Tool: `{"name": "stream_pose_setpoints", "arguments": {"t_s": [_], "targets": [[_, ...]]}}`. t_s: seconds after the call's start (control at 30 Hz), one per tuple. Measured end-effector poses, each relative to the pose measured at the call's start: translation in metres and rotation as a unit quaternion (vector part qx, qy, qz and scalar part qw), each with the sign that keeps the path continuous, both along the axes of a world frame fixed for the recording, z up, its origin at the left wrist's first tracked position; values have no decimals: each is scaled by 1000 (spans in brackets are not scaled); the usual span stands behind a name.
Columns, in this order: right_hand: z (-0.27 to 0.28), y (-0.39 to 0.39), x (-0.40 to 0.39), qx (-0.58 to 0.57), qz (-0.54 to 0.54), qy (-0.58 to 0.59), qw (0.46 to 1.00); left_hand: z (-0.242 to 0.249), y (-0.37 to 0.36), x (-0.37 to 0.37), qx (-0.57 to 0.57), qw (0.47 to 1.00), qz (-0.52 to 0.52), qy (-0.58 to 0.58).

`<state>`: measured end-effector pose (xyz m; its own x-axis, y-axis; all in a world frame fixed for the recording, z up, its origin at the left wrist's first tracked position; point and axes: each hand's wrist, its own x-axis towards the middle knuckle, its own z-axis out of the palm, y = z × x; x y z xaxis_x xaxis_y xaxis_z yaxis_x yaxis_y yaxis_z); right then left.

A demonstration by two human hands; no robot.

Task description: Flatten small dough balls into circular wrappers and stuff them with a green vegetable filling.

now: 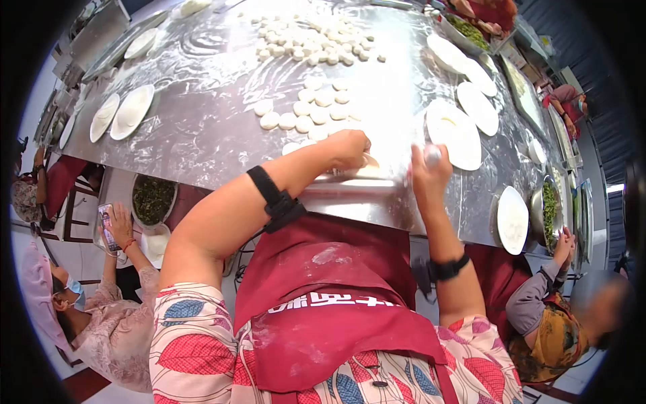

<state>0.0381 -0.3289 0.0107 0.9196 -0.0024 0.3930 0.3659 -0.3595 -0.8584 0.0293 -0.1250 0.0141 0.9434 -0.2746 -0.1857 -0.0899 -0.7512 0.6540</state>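
My left hand is closed low over the steel table near its front edge, its fingers curled on a pale piece of dough, partly hidden under them. To its right, my right hand is in a fist around a rolling pin; only a greyish end shows and the rest is hidden or blurred. Just beyond my left hand lie several flattened dough rounds. Farther back is a large spread of small dough pieces. A white oval plate with wrappers on it stands beside my right hand.
Flour streaks the steel table. More oval plates stand at left and right. Bowls of chopped green filling are at left and right. One person at left holds a phone; another person sits at right.
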Motion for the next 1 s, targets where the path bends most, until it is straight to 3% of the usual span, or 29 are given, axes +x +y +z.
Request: {"name": "stream_pose_setpoints", "arguments": {"t_s": [0.03,0.13,0.23,0.33,0.4,0.5,0.6,0.83,0.93,1.0], "targets": [[9,-6,-22,31,-5,55,998,-5,2,-1,-14,1000,13,-6],[5,-18,-35,60,27,75,995,9,6,-15,-54,998,13,21],[0,7,15,9,16,-1,1000,4,3,-15,-46,998,3,-33],[-8,29,53,-50,3,-38,998,-4,-1,2,-14,997,66,-43],[-9,30,57,-63,-1,-53,997,0,3,4,2,1000,14,-6],[-2,1,6,38,19,35,998,-2,4,2,-22,1000,8,-1],[-5,-19,-31,87,50,24,995,-1,12,-6,-52,998,26,15],[-4,36,55,-35,16,-45,998,-9,0,-2,-7,998,49,-49],[-1,22,35,-25,10,-51,998,2,1,0,-11,1000,7,-5],[8,2,-7,25,15,22,999,-8,3,-1,-17,1000,19,-18]]}}
